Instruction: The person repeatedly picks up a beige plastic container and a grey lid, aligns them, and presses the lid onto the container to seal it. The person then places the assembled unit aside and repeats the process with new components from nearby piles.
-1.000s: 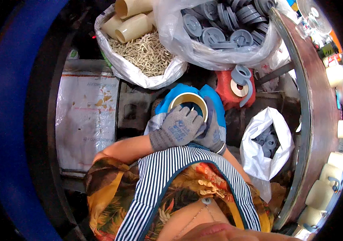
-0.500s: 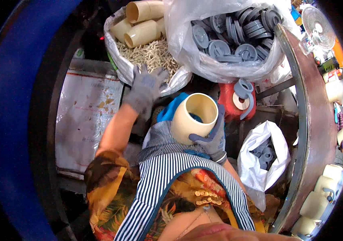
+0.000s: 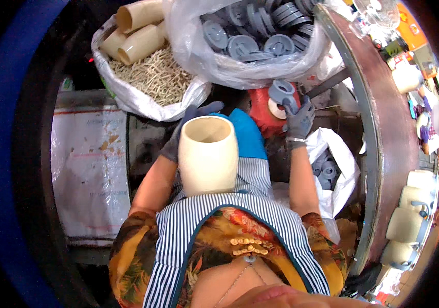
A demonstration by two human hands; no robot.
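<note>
A cream, barrel-shaped jug body [image 3: 208,159] stands at my lap with its round opening up. My gloved left hand [image 3: 181,131] lies along its left and far side, fingers curved round behind the rim. Part of that hand is hidden by the body, so anything small in the palm cannot be seen. To the right, my gloved right hand [image 3: 300,120] has its fingers closed on a grey plastic handle with a ring collar [image 3: 281,91]. That handle lies over a red stand with a pale round disc [image 3: 276,108].
A white sack [image 3: 152,110] holds small cream pegs [image 3: 155,77] and several cream bodies [image 3: 145,43]. Next to it, a clear bag [image 3: 250,76] contains grey lids [image 3: 241,46]. A white bag [image 3: 350,164] of grey parts sits right, before a brown table edge [image 3: 386,154].
My left hand has come back from the peg sack to the jug body. My right hand has left the body and taken hold of the grey handle. The view has shifted right.
</note>
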